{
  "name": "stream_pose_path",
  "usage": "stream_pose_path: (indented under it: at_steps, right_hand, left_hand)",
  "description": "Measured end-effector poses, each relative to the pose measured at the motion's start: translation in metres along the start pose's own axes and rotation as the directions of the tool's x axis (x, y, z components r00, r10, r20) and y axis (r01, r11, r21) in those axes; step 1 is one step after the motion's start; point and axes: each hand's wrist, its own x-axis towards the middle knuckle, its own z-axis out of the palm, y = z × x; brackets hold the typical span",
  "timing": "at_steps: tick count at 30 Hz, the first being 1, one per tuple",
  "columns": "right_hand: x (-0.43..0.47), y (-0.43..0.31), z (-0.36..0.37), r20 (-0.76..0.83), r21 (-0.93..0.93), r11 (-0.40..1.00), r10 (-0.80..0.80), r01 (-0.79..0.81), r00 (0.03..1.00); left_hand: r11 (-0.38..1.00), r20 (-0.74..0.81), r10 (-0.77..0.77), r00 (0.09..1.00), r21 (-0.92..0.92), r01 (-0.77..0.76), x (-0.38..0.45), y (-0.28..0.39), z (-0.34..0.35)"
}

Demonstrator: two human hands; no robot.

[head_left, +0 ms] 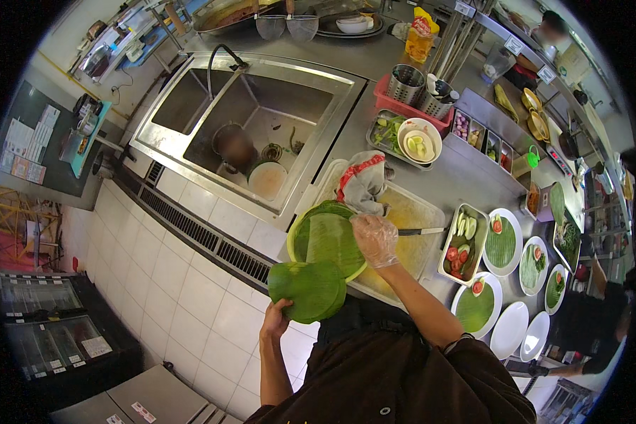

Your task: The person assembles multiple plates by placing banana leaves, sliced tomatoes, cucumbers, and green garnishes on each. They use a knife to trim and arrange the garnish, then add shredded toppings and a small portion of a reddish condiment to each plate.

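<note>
My left hand (276, 318) grips the edge of several round-cut banana leaf pieces (305, 291). In a clear plastic glove, my right hand (375, 239) is at the right rim of a green bowl (291, 241) lined with more banana leaf (331, 238); whether its fingers pinch a leaf cannot be told. Beyond that hand a grey and red cloth (363, 183) lies on a worn cutting board (416, 204), and a knife (421, 231) rests at its right. Further right are a metal tray (444, 271) of cut cucumber and tomato and white plates (518, 244), several with leaf and tomato.
A double steel sink (297, 209) with a pot and a bowl inside stands at the upper left. A pink basket (384, 98) holds perforated steel cups near stacked bowls (418, 124) of lime. A co-worker (588, 323) in dark clothes is at the far right, another person (551, 32) behind the shelf.
</note>
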Motion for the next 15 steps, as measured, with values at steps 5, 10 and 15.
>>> stream_pose_path:
  at_steps: [5, 10, 15]
  right_hand:
    - [0.011, -0.022, -0.017, 0.217, 0.059, 0.995, 0.065, -0.080, 0.974]
    - [-0.017, -0.084, -0.042, 0.450, 0.394, 0.918, -0.239, 0.049, 0.860]
    - [-0.045, -0.107, -0.037, 0.704, 0.607, 0.790, -0.485, -0.087, 0.518]
  left_hand:
    - [1.000, 0.007, -0.017, 1.000, -0.018, 0.018, -0.006, 0.000, 0.000]
    - [0.982, 0.078, -0.013, 0.997, -0.187, 0.028, -0.015, 0.004, 0.017]
    - [0.860, 0.265, -0.027, 0.964, -0.485, 0.157, -0.029, 0.018, 0.028]
